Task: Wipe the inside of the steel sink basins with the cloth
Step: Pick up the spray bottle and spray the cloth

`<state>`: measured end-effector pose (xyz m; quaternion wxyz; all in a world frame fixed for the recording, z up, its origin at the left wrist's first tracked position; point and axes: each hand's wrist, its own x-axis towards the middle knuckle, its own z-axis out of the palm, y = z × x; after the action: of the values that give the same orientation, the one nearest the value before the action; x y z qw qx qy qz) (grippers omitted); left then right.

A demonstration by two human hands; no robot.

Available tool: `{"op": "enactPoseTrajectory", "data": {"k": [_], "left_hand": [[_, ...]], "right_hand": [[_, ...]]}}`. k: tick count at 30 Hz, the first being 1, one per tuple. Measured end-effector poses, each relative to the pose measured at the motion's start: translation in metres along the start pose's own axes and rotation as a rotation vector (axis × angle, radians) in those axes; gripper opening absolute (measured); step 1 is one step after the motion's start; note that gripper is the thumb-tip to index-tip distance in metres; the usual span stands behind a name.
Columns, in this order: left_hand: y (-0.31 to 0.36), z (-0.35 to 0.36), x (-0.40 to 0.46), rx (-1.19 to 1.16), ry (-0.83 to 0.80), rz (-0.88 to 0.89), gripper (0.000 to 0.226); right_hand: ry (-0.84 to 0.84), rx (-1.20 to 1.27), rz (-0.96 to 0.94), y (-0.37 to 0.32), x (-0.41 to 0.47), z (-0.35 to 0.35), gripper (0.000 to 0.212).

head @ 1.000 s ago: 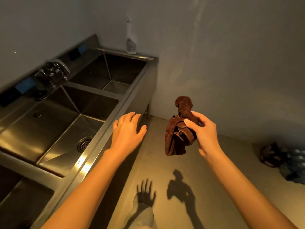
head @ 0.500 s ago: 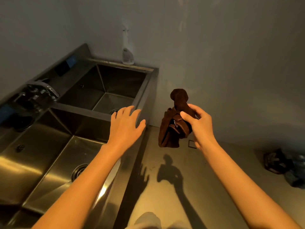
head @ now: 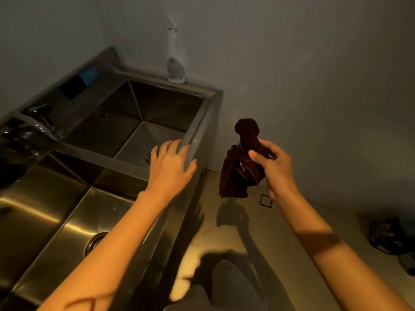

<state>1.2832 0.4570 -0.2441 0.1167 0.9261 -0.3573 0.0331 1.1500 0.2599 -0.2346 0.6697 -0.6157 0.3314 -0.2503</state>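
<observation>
A single head-worn wide-angle view looks steeply down and forward, close over the steel sink (head: 202,122) at left, with the floor (head: 258,225) at right.

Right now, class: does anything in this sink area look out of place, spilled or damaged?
One thing: a dark heap lies on the floor by the wall at the right, too dim to identify. The steel sink and spray bottle look in order.
</observation>
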Motion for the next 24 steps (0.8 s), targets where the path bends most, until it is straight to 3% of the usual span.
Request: {"op": "enactPoseTrajectory", "data": {"k": [13,24], "left_hand": [[0.067,0.021,0.127,0.031,0.024,-0.173,0.049],[0.054,0.037,0.198,0.044,0.054,-0.27,0.049]], "right_hand": [[-0.138,0.012,0.01,-0.024,0.164,-0.045,0.042],[-0.228,0.01,-0.014,-0.028,0.252,-0.013,0.04]]}}
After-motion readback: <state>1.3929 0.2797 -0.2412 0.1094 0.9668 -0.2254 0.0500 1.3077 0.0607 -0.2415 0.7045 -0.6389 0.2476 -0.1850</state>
